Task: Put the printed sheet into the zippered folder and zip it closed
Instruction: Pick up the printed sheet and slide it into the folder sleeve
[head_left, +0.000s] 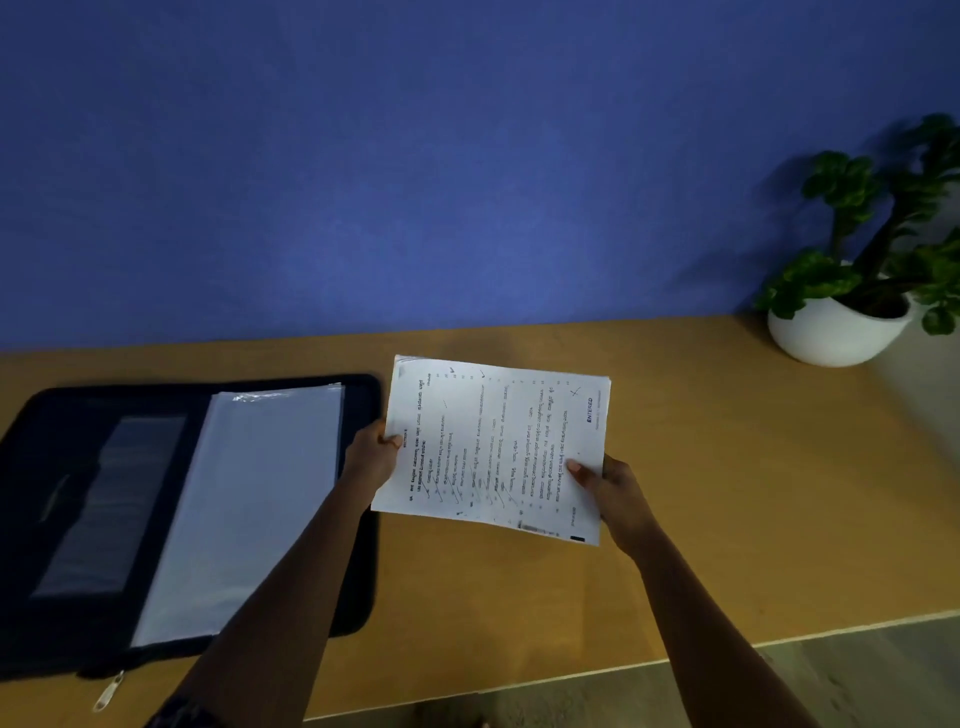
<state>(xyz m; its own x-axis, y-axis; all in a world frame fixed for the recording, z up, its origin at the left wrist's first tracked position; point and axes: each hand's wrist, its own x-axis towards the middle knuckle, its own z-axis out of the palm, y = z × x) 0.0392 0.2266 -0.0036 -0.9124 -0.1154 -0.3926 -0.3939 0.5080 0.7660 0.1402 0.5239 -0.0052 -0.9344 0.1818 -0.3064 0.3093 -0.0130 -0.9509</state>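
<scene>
The printed sheet (498, 447), white with lines of text and pen ticks, is held above the wooden table, to the right of the folder. My left hand (371, 457) pinches its left edge with the thumb on top. My right hand (610, 491) pinches its lower right edge. The dark zippered folder (62, 519) lies open flat at the left, with clear plastic sleeves (249, 509) on its right half and a pocket on its left half. Its metal zip pull (109, 691) hangs at the front edge.
A green plant in a white bowl pot (841, 332) stands at the back right of the table (727, 493). A blue wall rises behind. The table's front edge runs diagonally at lower right, with grey floor beyond.
</scene>
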